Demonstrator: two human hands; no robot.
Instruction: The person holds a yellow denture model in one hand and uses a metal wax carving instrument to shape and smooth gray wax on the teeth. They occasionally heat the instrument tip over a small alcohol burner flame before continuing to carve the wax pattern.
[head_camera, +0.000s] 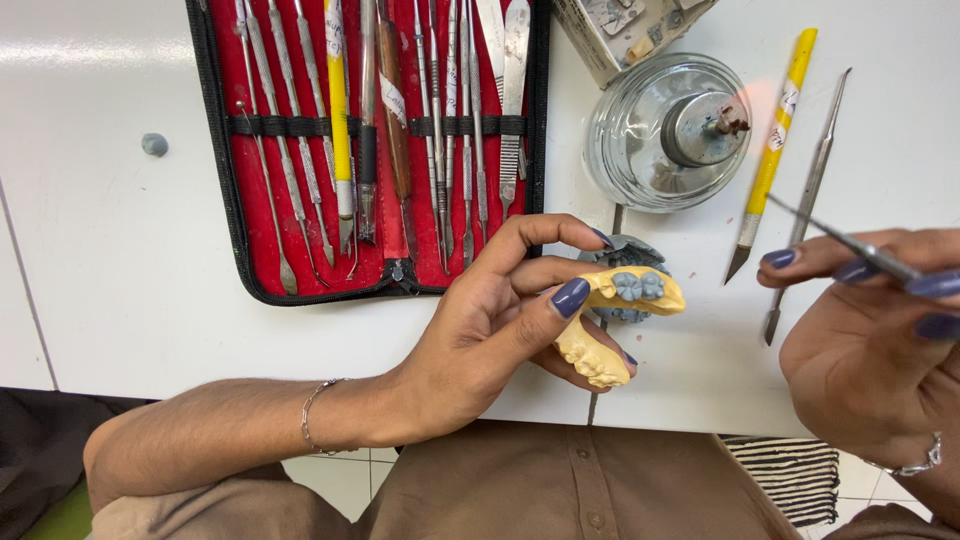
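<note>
My left hand (505, 315) grips a yellow plaster dental cast (610, 330) with grey wax teeth (638, 285) built on its top end, thumb pressed on its side. My right hand (870, 335) at the right edge holds a thin metal carving instrument (840, 235) between thumb and fingers; its tip points up-left toward the lit glass spirit burner (668, 130), short of the small flame at the wick. The cast hovers over the white table edge.
An open red-lined tool case (375, 150) with several metal instruments lies at the back left. A yellow-handled knife (772, 155) and another metal tool (808, 200) lie right of the burner. A grey wax block (615, 250) sits behind the cast. A cardboard box (625, 25) stands at the top.
</note>
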